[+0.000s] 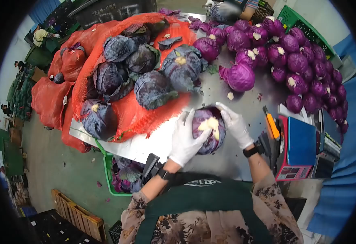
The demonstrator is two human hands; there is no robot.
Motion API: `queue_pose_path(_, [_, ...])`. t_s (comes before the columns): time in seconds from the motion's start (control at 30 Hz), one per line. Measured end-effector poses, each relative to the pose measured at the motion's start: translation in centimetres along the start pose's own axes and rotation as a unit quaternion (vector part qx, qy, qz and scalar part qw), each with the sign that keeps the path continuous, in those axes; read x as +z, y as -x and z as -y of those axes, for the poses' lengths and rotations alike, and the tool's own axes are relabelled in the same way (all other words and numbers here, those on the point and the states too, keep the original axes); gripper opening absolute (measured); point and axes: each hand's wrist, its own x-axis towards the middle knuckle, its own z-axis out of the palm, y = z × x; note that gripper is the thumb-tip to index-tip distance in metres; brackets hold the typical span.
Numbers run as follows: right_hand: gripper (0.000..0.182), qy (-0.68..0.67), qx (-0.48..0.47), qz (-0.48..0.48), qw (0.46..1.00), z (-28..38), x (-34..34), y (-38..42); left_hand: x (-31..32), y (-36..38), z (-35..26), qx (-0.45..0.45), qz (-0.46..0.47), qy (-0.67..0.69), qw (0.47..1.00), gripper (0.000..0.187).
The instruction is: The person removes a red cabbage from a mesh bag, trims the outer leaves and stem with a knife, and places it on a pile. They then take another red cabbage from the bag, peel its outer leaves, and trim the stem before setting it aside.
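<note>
Both my hands wear white gloves and hold one red cabbage over the steel table, its pale cut stem facing up. My left hand wraps the left side, thumb lying across the stem. Around the right side curls my right hand. Ahead and to the left, dark unpeeled cabbages with bluish outer leaves lie on an opened red mesh sack. Bright purple cabbages are piled at the right, and one peeled purple cabbage sits nearer me.
An orange utility knife rests at right beside a blue folder. A green basket of leaves stands below the table's left edge. Full red sacks are stacked at left. Another person's arm shows across the table, near a green crate.
</note>
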Motion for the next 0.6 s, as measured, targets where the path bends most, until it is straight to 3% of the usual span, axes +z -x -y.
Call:
queue_pose_path(0.1, [0.034, 0.027, -0.034, -0.029, 0.999, -2.5, 0.4, -0.6, 0.0, 0.0, -0.4, -0.012, -0.001, -0.014, 1.000, 0.074])
queue_pose_path(0.17, [0.037, 0.017, 0.151, -0.018, 0.988, -4.6, -0.5, -1.3, 0.1, 0.8, -0.7, -0.026, -0.001, -0.014, 1.000, 0.074])
queue_pose_path(0.23, [0.041, -0.055, 0.179, -0.036, 0.982, -3.4, -0.2, -0.2, -0.1, 2.2, -0.3, 0.022, -0.042, -0.004, 0.999, 0.076])
queue_pose_path(0.33, [0.039, -0.162, 0.163, 0.001, 0.973, -1.0, 0.3, 1.2, -1.1, 3.0, 0.5, 0.037, -0.036, 0.033, 0.998, 0.075])
queue_pose_path(0.4, [0.038, 0.080, -0.057, -0.022, 0.995, 1.4, 0.9, 1.6, -2.6, 2.5, 0.6, 0.079, -0.004, 0.010, 0.997, 0.076])
queue_pose_path(0.43, [0.038, 0.077, -0.056, -0.016, 0.995, 2.1, 1.3, 1.9, -2.9, 2.4, 0.1, 0.072, -0.004, 0.008, 0.997, 0.076])
queue_pose_path(0.5, [0.039, -0.045, -0.039, -0.025, 0.998, 3.3, 1.7, 2.8, -3.3, 2.7, -0.9, 0.034, 0.028, 0.014, 0.999, 0.076])
queue_pose_path(0.53, [0.036, -0.089, 0.030, 0.004, 0.996, 4.7, 1.2, 3.4, -3.8, 2.8, -1.6, -0.047, 0.044, 0.081, 0.995, 0.074])
queue_pose_path(0.57, [0.036, -0.090, 0.034, 0.015, 0.995, 4.3, 1.1, 3.7, -3.7, 3.5, -0.9, -0.058, 0.042, 0.081, 0.994, 0.074])
queue_pose_path(0.6, [0.037, -0.145, 0.127, 0.014, 0.981, 3.4, 0.4, 3.7, -3.5, 4.1, 0.4, -0.008, 0.008, 0.074, 0.997, 0.076])
